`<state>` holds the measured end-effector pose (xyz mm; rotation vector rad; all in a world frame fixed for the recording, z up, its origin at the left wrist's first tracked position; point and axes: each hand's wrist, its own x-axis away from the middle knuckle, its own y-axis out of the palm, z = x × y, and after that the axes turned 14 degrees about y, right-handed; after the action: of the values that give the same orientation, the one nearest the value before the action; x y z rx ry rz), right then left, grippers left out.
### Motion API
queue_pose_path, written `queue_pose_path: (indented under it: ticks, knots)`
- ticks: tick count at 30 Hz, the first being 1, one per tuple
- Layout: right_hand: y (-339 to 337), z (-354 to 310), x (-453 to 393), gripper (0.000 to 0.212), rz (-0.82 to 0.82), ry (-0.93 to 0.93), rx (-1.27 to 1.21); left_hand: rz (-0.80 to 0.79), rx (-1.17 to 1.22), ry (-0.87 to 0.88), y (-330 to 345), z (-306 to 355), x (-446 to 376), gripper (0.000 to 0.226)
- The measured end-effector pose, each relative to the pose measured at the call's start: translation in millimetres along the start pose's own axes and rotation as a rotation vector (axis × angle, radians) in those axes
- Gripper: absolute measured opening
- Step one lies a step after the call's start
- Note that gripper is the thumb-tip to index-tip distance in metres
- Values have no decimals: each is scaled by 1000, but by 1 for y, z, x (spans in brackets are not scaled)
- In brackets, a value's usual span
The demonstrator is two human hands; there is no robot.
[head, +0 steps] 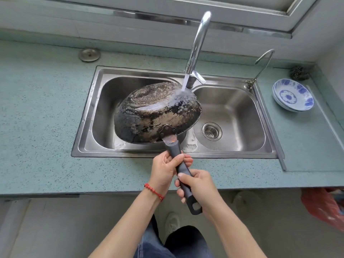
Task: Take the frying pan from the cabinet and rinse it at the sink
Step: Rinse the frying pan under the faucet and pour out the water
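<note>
A blackened, worn frying pan (156, 112) is turned bottom-up and tilted over the left basin of the steel double sink (240, 152). Water runs from the tall chrome tap (198, 41) onto the pan's far right rim. Its black handle (183, 172) reaches back over the counter edge toward me. My left hand (165, 170) grips the handle near the pan. My right hand (199, 185) grips it lower down, near the end with the hanging hole.
The right basin has a drain strainer (212, 131). A small second tap (262, 66) stands at the sink's right corner. Stacked blue-and-white bowls (293, 94) and a steel scourer (299, 72) sit on the green counter (41, 112) at right. A red plastic bag (323, 205) hangs below.
</note>
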<state>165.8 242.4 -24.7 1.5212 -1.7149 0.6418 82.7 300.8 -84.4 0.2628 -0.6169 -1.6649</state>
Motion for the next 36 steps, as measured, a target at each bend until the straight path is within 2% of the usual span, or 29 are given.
queue_pose_path:
  ticks: [4, 9, 18, 23, 31, 36]
  knots:
    - [12, 7, -3, 28, 121, -30, 56, 7, 49, -67, -3, -4, -2, 15]
    - [12, 17, -6, 27, 226, -65, 89, -31, 113, -114, -4, -6, -1, 16]
    - [6, 20, -10, 24, 298, -80, 126, -64, 124, -147, 2, -9, -5, 19]
    - [6, 20, -10, 24, 260, -81, 83, -73, 103, -128, 1, -10, -5, 16]
    - [7, 22, -13, 16, 80, -58, -41, -46, -73, -83, -9, -4, -2, 11]
    - [13, 24, -16, 20, 67, -58, -48, -29, -89, -63, -15, -2, 0, 11]
